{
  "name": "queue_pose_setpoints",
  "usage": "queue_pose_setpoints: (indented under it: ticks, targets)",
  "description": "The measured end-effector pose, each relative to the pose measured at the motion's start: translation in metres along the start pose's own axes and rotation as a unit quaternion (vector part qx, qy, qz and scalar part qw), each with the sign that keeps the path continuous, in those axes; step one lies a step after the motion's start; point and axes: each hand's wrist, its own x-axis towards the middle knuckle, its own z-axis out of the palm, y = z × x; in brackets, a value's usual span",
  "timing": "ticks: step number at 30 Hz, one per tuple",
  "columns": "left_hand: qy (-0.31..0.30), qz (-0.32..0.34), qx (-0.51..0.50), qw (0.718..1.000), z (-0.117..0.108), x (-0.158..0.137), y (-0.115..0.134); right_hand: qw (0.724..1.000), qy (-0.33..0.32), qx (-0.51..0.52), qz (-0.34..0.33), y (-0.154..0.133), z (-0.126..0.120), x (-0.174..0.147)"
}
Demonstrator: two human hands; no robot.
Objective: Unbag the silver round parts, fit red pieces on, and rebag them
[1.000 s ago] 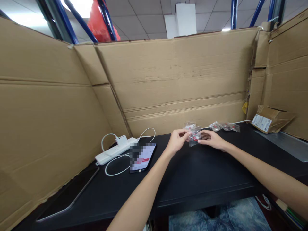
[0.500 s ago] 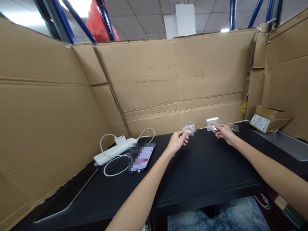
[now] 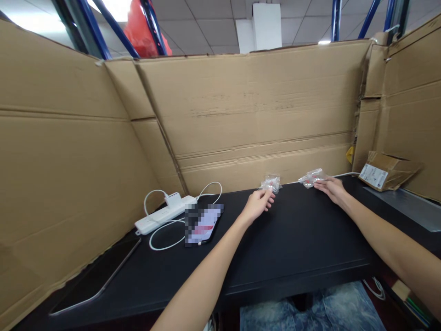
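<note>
Tall cardboard walls (image 3: 262, 101) fence in a black worktop (image 3: 292, 248), and the back one is my first worry: the little bags sit close to it, so a careless push could crumple one against the cardboard. Over by the right corner there's a battered carton (image 3: 401, 171) with a label on it, and its inside is hidden, so no clue what it holds.

Left hand (image 3: 259, 203) has its fingers curled in close, tips at the near edge of the left clear bags (image 3: 272, 182). Right hand (image 3: 330, 189) has its fingertips at the edge of the right clear bags (image 3: 313, 176) — can't tell whether either one is pinching plastic or just touching. Thin plastic tends to cling to skin, so I'd guess pulling a hand away too fast could drag a bag along, and a weak seal could spill it.

Inside the right bags I see small red and clear bits; the left ones look mostly pale — too small to name.
</note>
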Motion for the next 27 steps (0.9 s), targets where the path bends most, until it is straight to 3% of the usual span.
queue_pose_setpoints:
  ticks: [5, 8, 12, 14, 16, 19, 23, 25, 27]
  targets:
    - [-0.006, 0.002, 0.021, 1.0, 0.001, 0.001, -0.003, 0.998, 0.002, 0.067, 0.008, 0.0, -0.005, 0.003]
    - [0.003, 0.039, 0.09, 0.995, -0.001, -0.001, -0.003, 0.998, -0.01, 0.056, 0.004, 0.001, -0.005, 0.003]
    - [0.034, 0.149, 0.269, 0.951, -0.003, -0.007, -0.004, 0.993, -0.025, -0.09, -0.07, 0.006, -0.003, 0.003]
    - [0.043, 0.165, 0.333, 0.927, -0.002, -0.008, -0.009, 0.978, -0.034, -0.172, -0.114, 0.01, -0.001, 0.003]
    - [0.044, 0.151, 0.384, 0.91, -0.001, -0.007, -0.016, 0.943, -0.06, -0.269, -0.187, 0.015, 0.003, 0.001]
    - [0.029, 0.119, 0.439, 0.89, -0.001, -0.002, -0.027, 0.835, -0.122, -0.43, -0.321, 0.022, 0.012, -0.008]
    - [0.035, 0.087, 0.468, 0.879, -0.005, 0.005, -0.035, 0.711, -0.211, -0.537, -0.402, 0.026, 0.024, -0.026]
    - [0.019, 0.069, 0.469, 0.88, -0.008, 0.007, -0.037, 0.678, -0.225, -0.563, -0.415, 0.026, 0.028, -0.034]
    - [0.004, 0.058, 0.465, 0.883, -0.01, 0.007, -0.035, 0.666, -0.233, -0.575, -0.415, 0.025, 0.031, -0.04]
